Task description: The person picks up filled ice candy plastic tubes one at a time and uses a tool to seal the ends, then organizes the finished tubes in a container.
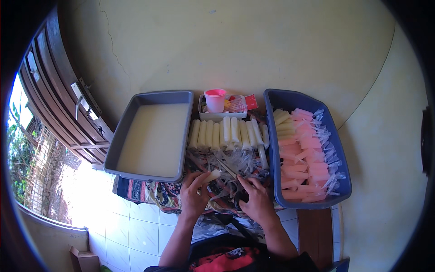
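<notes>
My left hand point(195, 195) is closed around a short cream-filled plastic tube point(212, 176), its upper end sticking out past the fingers. Just to the right, my right hand point(256, 199) grips scissors, whose blades point(226, 169) point up and left over loose clear plastic ends. The dark handle point(240, 198) is partly covered by the fingers. Beyond both hands lies a row of cream-filled plastic tubes point(208, 134), with a few stacked on top. Their clear tied ends point(231, 161) trail toward me.
A grey tub point(189, 136) of whitish liquid stands left. The blue tub point(343, 181) at right holds pink and cream tubes. Between them, against the wall, a white tray point(216, 115) carries a pink cup point(215, 100) and small packets. Patterned cloth point(154, 192) covers the table; a brown door point(68, 90) is far left.
</notes>
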### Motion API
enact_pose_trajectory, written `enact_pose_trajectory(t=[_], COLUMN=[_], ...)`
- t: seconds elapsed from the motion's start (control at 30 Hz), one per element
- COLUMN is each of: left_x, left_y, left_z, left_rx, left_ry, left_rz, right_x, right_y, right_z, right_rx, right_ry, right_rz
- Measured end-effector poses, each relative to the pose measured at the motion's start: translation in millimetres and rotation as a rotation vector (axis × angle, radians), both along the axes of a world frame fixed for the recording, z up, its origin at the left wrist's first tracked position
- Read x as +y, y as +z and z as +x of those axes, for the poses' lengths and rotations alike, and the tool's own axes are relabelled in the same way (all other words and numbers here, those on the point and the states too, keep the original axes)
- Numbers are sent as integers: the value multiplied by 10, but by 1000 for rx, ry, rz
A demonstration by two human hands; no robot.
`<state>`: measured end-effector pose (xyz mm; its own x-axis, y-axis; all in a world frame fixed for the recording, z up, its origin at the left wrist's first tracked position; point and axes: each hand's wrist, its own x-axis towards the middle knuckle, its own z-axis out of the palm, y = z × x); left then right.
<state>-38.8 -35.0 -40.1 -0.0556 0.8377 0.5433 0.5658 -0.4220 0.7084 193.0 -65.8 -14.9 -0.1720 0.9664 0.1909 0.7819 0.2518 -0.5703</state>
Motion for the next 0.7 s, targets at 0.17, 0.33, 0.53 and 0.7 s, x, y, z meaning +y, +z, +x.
enact_pose_trajectory(t=[0.17,0.33,0.53,0.7], left_x=[-13,-2,-14,-22], left_y=[-38,-38,-54,-37], left_z=[-6,8,17,54], left_rx=[-24,-11,-3,-12], left_ry=[9,4,-8,-20], left_rz=[-4,28,-5,-22], right_x=[105,199,243,252], right_y=[18,-163,-98,-104], right_z=[-115,-110,-105,-69], right_rx=[-91,-179,-283,-278], right_ry=[-12,-13,18,57], right_rz=[-10,7,-9,-23])
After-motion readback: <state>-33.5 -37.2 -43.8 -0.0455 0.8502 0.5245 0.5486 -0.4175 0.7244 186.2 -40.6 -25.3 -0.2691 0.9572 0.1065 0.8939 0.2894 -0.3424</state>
